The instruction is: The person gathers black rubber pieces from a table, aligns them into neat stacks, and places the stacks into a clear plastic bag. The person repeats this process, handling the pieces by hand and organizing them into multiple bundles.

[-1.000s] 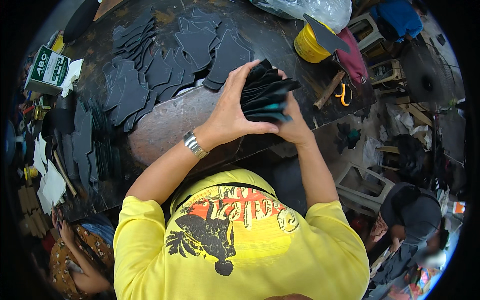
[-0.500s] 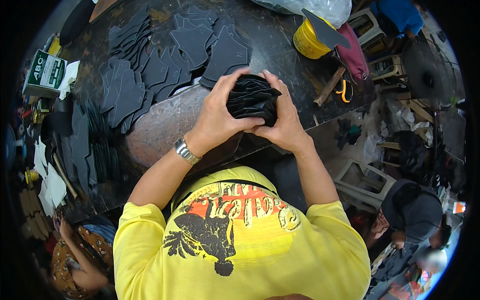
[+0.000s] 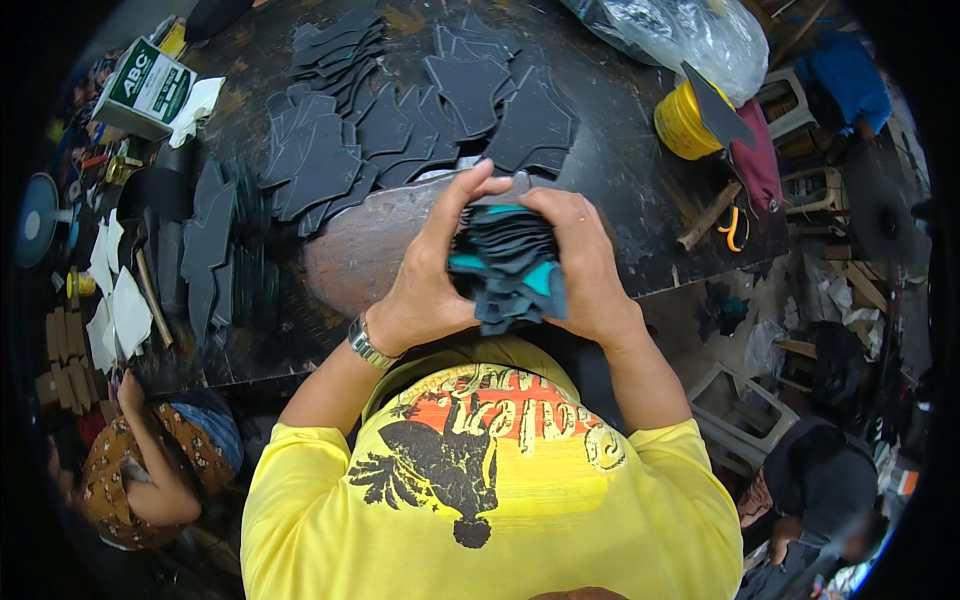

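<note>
Between my two hands is a thick stack of dark cut material pieces (image 3: pixel 507 262), with teal-green faces showing at some corners. My left hand (image 3: pixel 433 265) wraps its left side, thumb low and fingers at the top. Along the right side my right hand (image 3: pixel 585 262) presses, its thumb hidden behind the stack. Just beyond lie overlapping piles of dark, angular cut pieces (image 3: pixel 320 160) on the black worktable (image 3: pixel 600 165). A worn, brownish rounded board (image 3: pixel 360 250) rests beside my left hand.
At the right stand a yellow tub (image 3: pixel 685 120), a wooden stick (image 3: pixel 710 213) and orange-handled scissors (image 3: pixel 737 230). Upright dark pieces (image 3: pixel 208 260), white scraps (image 3: pixel 128 310) and a green-and-white tin (image 3: pixel 147 88) sit left. People (image 3: pixel 150 470) work at the lower left and lower right (image 3: pixel 810 490).
The stack has come nearer to my body and tilted, so its layered edges and teal faces now show. My view has shifted, moving the table's contents rightward.
</note>
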Demonstrator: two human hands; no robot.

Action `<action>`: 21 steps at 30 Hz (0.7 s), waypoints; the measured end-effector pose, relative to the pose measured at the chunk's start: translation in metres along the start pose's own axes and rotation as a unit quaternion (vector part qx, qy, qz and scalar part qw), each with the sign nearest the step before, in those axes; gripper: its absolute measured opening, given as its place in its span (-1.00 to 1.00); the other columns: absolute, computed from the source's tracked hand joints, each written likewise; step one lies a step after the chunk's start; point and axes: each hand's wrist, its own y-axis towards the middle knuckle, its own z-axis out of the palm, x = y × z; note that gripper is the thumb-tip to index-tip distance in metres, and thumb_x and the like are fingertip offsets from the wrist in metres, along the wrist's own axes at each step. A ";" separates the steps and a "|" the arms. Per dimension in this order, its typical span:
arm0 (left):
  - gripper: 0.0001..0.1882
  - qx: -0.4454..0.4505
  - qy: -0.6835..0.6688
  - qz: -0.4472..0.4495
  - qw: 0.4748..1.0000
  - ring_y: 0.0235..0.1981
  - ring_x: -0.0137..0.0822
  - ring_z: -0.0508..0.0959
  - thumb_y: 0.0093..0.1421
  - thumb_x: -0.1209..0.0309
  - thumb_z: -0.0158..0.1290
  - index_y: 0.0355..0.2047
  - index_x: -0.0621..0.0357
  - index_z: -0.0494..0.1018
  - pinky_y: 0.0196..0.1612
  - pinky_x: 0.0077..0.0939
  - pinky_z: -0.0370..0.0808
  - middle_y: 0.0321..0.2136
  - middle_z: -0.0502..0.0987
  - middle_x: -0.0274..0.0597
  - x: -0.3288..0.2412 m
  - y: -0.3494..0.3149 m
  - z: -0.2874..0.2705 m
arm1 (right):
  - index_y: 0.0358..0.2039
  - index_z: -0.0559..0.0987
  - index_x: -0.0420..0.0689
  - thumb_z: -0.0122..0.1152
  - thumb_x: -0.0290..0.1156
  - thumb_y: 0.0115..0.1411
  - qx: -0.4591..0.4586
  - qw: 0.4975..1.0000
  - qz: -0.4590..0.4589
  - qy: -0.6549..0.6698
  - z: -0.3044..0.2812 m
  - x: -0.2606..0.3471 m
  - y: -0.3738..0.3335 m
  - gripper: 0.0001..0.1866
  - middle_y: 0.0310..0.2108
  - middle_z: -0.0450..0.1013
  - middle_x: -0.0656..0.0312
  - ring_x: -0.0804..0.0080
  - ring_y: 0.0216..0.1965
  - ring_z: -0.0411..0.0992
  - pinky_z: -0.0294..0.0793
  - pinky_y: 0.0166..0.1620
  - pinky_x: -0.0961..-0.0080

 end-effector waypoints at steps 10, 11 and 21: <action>0.22 -0.134 0.006 0.019 0.991 0.20 -0.17 0.48 -0.17 0.17 0.57 0.41 0.17 0.07 0.23 -0.27 0.44 0.20 0.42 0.06 0.014 -0.029 -0.005 | 0.39 0.18 -0.01 0.59 -0.20 -0.18 0.132 0.990 -0.023 -0.035 0.023 0.020 0.021 0.12 0.21 0.27 0.01 -0.05 0.26 0.26 0.14 0.30 -0.23; 0.16 -0.123 0.008 0.007 0.992 0.17 -0.18 0.50 -0.15 0.20 0.56 0.38 0.18 0.12 0.21 -0.29 0.46 0.17 0.45 0.04 0.015 -0.028 -0.008 | 0.40 0.18 -0.01 0.60 -0.21 -0.19 0.153 0.987 -0.029 -0.035 0.020 0.020 0.022 0.13 0.22 0.27 0.00 -0.05 0.25 0.26 0.15 0.29 -0.23; 0.29 -0.078 -0.098 -0.125 0.984 0.13 -0.24 0.52 -0.17 0.34 0.56 0.46 0.08 -0.06 0.20 -0.32 0.47 0.15 0.45 -0.09 0.020 -0.026 -0.019 | 0.23 0.44 -0.16 0.57 -0.45 -0.21 0.022 0.972 0.149 0.181 0.028 -0.017 -0.003 -0.11 0.13 0.41 0.08 0.20 0.18 0.38 0.28 0.27 0.37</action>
